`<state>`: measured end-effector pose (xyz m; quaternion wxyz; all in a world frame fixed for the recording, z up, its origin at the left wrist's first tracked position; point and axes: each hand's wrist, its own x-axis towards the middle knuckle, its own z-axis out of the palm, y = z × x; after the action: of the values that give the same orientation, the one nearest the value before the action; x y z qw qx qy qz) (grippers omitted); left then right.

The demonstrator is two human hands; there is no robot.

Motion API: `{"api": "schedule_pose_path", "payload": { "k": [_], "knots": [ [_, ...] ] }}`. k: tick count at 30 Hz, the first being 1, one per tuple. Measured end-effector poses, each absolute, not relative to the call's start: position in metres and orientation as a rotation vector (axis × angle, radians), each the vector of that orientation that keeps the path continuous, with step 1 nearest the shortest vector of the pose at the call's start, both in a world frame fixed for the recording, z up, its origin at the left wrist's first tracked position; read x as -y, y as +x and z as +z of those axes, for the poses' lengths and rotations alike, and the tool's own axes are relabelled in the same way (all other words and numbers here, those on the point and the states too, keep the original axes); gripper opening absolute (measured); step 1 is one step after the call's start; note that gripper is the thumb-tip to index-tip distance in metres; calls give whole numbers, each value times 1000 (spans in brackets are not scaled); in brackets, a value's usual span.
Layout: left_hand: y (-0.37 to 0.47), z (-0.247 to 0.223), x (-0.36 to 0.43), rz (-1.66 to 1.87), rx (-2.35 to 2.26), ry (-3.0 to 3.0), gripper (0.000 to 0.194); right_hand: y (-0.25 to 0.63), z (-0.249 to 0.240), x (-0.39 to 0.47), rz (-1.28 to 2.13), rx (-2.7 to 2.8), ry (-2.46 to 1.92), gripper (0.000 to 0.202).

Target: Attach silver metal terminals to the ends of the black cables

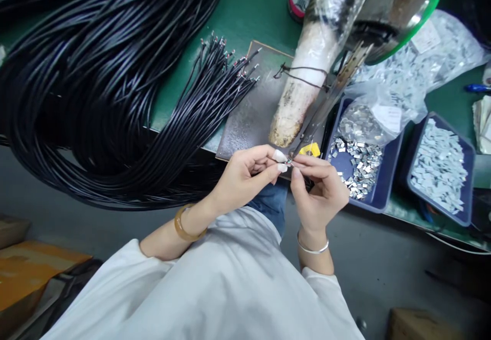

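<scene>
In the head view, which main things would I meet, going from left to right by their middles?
Black cables → left hand → right hand → blue tray of shiny metal pieces → second blue tray of pale flat pieces.

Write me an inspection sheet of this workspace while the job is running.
Surface: green table; dark plate on it.
Job's things: tiny part at the fingertips, too small to identify; metal clips in one blue bin, pale pieces in another.
Clutter: bags of small pieces, one lying over the clip bin; blue pen at far right.
Grips: left grip and right grip both pinched at the tiny part.
Cables: black cables looping over the table edge, bunched tips reaching the plate.
Surroundings: cartons on both sides, low down; other people, nothing seen.
</scene>
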<state>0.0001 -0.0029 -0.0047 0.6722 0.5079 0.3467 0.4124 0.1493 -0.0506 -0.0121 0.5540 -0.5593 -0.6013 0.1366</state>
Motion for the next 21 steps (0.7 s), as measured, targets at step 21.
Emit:
{"api": "schedule_pose_path", "payload": {
  "k": [21],
  "knots": [
    [2,-6,4,1040,-851,1228,9,149,-8,49,393,1429,-1359,12]
  ]
}}
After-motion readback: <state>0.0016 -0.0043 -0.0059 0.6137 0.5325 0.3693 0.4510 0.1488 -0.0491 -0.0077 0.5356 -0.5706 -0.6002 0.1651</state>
